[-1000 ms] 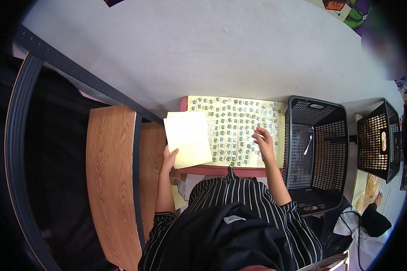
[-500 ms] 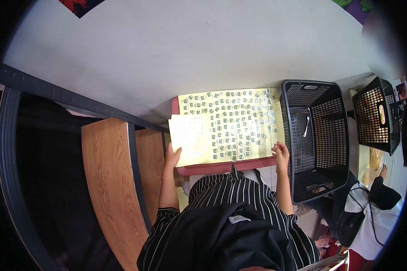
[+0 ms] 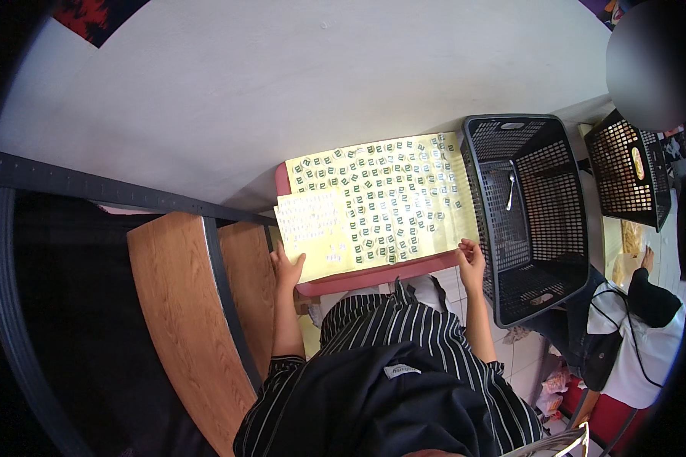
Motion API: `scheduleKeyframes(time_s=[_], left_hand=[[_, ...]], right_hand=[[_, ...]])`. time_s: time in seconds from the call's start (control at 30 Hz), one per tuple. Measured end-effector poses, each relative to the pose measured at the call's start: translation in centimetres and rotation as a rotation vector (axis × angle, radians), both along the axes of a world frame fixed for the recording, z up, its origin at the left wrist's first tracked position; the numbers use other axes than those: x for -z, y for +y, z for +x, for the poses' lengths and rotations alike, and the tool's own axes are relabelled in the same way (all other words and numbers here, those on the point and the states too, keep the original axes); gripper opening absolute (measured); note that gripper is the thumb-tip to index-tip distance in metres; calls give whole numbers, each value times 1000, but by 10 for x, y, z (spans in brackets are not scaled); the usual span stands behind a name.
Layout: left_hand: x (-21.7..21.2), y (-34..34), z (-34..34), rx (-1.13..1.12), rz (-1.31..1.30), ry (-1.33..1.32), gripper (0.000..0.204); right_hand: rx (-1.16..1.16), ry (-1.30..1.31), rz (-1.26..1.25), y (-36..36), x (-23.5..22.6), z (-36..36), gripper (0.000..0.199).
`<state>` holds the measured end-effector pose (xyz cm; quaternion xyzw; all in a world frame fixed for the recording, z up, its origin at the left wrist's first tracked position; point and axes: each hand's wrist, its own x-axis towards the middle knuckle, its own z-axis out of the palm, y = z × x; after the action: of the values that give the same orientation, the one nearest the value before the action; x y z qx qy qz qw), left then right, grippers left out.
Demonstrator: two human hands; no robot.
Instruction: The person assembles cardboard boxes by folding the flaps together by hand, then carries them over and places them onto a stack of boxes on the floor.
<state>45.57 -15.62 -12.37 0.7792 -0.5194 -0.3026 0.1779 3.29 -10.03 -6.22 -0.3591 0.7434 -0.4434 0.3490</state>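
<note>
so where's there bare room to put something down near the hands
The wooden board left of the left hand lies bare. The black basket right of the right hand has open floor. The red tray is crowded, covered by yellow sticker sheets.

Single head-worn fisheye view, aimed steeply downward from above the wearer's torso. Striped sleeves and both forearms entering from the lower edge; yellow sticker sheet near centre at arm's length. Grey wall filling the far half, black basket at right, wooden bench at left. Straight edges bent toward the dark circular rim. No second view present.
</note>
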Motion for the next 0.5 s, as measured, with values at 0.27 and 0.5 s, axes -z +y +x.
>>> scheduleKeyframes(time_s=[0.27,0.5], left_hand=[[-36,3,8,-238,-310,11,72],[-226,37,-24,95,-325,567,31]], right_hand=[[-67,237,-140,10,-21,-25,20],[-51,400,-153,45,-38,-90,16]])
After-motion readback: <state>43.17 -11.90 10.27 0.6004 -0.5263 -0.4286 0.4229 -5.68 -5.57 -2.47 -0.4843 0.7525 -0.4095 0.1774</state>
